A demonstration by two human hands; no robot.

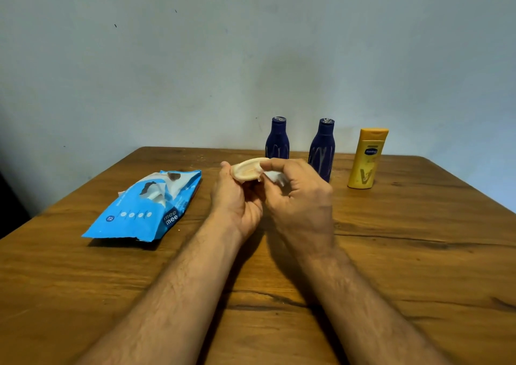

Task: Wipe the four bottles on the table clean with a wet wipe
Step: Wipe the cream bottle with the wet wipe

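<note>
**Wiping the pale bottle above the table**

Cradling a small pale peach plastic bottle (247, 170) from below, the left hand (237, 200) curls its fingers around it, palm turned up. Over it, the right hand (297, 197) pinches a crumpled white wet wipe (275, 176) against the bottle's right end. Bottle lies on its side, long axis running left to right, held above the brown wooden table (391, 253) between both grips.
</note>
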